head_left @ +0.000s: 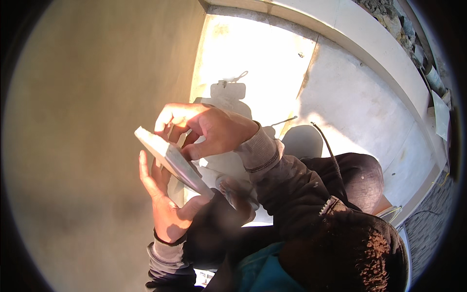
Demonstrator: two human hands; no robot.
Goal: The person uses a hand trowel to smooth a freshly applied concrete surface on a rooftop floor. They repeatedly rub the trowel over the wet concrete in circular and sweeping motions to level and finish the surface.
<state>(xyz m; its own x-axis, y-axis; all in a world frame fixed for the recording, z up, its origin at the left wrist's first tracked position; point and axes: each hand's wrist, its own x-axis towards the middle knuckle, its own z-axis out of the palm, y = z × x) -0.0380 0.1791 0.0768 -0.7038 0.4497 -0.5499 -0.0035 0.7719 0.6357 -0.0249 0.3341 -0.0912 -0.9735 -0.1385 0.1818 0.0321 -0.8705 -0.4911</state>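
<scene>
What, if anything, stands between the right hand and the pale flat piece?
Nothing visible does. The right hand is right up at the upper side of the pale flat piece, with no other thing between them. The left hand is on its lower-left side. Exact fingertip contact is partly hidden.

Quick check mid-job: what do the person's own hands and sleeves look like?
The left hand and right hand are bare, with no gloves visible. The left sleeve and right sleeve are dark, with paler ribbed cuffs. Pale dusty smudges mark the right one.
</scene>
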